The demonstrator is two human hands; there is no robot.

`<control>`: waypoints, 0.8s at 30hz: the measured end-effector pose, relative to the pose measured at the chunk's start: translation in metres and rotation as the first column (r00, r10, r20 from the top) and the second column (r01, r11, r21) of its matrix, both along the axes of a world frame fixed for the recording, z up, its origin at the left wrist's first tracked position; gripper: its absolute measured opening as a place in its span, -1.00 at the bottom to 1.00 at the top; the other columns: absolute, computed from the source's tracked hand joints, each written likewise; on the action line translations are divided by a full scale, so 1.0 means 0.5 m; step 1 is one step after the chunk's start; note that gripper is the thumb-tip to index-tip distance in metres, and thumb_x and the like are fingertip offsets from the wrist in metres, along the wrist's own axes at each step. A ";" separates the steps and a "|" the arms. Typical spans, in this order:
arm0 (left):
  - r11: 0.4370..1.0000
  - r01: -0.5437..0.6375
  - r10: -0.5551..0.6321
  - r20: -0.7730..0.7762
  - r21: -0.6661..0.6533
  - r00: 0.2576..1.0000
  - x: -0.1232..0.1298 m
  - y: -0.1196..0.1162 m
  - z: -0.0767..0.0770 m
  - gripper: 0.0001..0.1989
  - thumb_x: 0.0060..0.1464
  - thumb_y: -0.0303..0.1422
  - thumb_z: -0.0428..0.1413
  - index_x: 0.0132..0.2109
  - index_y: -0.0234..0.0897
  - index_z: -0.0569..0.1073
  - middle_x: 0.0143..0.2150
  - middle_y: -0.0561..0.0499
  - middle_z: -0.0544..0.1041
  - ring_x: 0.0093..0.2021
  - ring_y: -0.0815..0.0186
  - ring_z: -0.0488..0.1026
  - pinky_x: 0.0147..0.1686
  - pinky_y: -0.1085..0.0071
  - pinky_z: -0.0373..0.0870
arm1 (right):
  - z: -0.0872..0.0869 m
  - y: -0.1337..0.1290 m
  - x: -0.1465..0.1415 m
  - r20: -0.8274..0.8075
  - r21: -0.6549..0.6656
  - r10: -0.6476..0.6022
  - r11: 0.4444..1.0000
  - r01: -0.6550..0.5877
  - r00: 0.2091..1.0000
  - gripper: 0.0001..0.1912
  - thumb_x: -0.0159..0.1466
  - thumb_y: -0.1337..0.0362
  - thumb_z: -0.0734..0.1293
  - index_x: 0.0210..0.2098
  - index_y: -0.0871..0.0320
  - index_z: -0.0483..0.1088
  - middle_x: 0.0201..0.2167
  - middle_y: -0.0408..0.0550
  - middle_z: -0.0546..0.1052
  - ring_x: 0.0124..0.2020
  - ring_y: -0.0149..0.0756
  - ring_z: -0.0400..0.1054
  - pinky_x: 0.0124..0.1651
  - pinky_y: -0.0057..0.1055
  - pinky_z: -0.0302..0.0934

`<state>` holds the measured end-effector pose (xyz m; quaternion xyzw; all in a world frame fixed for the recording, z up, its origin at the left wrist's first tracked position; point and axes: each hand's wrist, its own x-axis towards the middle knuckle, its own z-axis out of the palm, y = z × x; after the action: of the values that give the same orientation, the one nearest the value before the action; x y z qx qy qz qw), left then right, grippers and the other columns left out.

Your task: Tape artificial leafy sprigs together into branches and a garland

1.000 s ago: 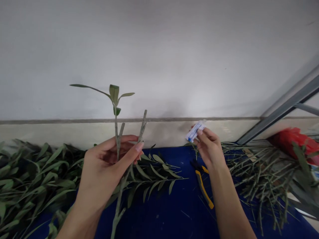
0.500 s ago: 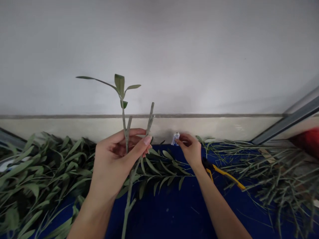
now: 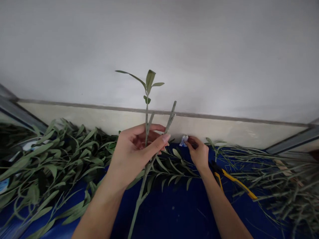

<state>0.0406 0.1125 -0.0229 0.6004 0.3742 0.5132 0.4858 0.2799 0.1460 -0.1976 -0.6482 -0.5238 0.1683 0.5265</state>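
Note:
My left hand [image 3: 142,149] is closed around a forked branch [image 3: 142,189], held upright between thumb and fingers. A few green leaves [image 3: 150,79] sit at the tip of its thin shoot, and two cut stubs stick up beside it. Close to the wall, my right hand [image 3: 199,151] pinches a small crumpled white-and-blue tube [image 3: 184,140], its end pointing up. The tube is apart from the branch. Behind my left hand a leafy stem [image 3: 174,166] lies on the blue surface [image 3: 174,212].
Leafy branches [image 3: 57,159] are heaped on the left. On the right lies a pile of bare stems [image 3: 281,186]. Yellow-handled cutters [image 3: 239,184] rest beside my right forearm. A pale wall [image 3: 199,59] stands behind, with metal frame bars [image 3: 289,139] at both sides.
The view has turned and tilted, so both hands appear further right. The branch and the tube stay in the same hands, with a slightly smaller gap between them.

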 end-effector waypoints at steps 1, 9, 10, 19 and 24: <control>1.000 0.005 -0.005 -0.003 0.001 1.000 -0.001 0.000 0.001 -0.90 0.12 -0.32 0.35 -0.20 -0.18 0.65 -0.47 0.07 0.60 -0.43 0.30 0.58 -0.41 0.46 0.55 | 0.001 -0.001 0.000 0.010 -0.004 0.002 1.000 -0.002 1.000 -0.70 0.25 0.06 0.41 -0.19 0.16 0.56 -0.23 0.12 0.69 -0.19 -0.01 0.61 -0.03 -0.15 0.44; 1.000 0.019 -0.018 -0.079 0.011 0.997 -0.016 0.006 0.001 -0.85 0.19 -0.25 0.29 -0.15 -0.20 0.66 -0.41 0.00 0.65 -0.40 0.26 0.60 -0.35 0.41 0.56 | 0.027 -0.008 0.031 0.131 -0.085 0.037 0.996 -0.026 0.991 -0.70 0.15 0.02 0.48 -0.34 0.10 0.45 -0.36 0.03 0.65 -0.30 -0.08 0.55 -0.19 -0.22 0.38; 1.000 0.011 -0.010 -0.083 0.020 0.997 -0.021 0.008 0.000 -0.85 0.21 -0.24 0.27 -0.15 -0.20 0.66 -0.39 0.00 0.66 -0.40 0.27 0.61 -0.35 0.42 0.56 | 0.034 -0.010 0.040 0.155 -0.109 0.052 0.993 -0.035 0.986 -0.70 0.11 0.03 0.50 -0.40 0.09 0.42 -0.43 -0.02 0.62 -0.37 -0.12 0.52 -0.25 -0.25 0.34; 0.980 0.200 -0.197 -0.220 -0.008 0.955 -0.083 0.008 0.023 -0.65 0.31 -0.18 0.17 0.17 -0.09 0.59 -0.12 -0.07 0.71 -0.12 0.18 0.67 0.01 0.32 0.59 | 0.159 -0.072 0.123 0.104 -0.267 0.224 0.945 -0.190 0.969 -0.61 0.25 -0.06 0.42 -0.47 0.12 0.40 -0.56 -0.09 0.53 -0.56 -0.29 0.35 -0.44 -0.35 0.20; 0.963 0.264 -0.270 -0.179 -0.057 0.946 -0.084 0.011 0.023 -0.60 0.28 -0.17 0.19 0.21 -0.09 0.57 -0.08 -0.10 0.70 -0.11 0.12 0.66 0.01 0.26 0.61 | 0.191 -0.088 0.160 0.075 -0.150 -0.011 0.988 0.022 0.997 -0.64 0.20 -0.06 0.47 -0.39 0.12 0.47 -0.52 -0.02 0.57 -0.52 -0.24 0.40 -0.43 -0.33 0.24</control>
<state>-0.0013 0.1182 -0.0115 0.6827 0.3410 0.3787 0.5236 0.3598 0.1019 -0.1023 -0.6963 -0.5232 0.1791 0.4576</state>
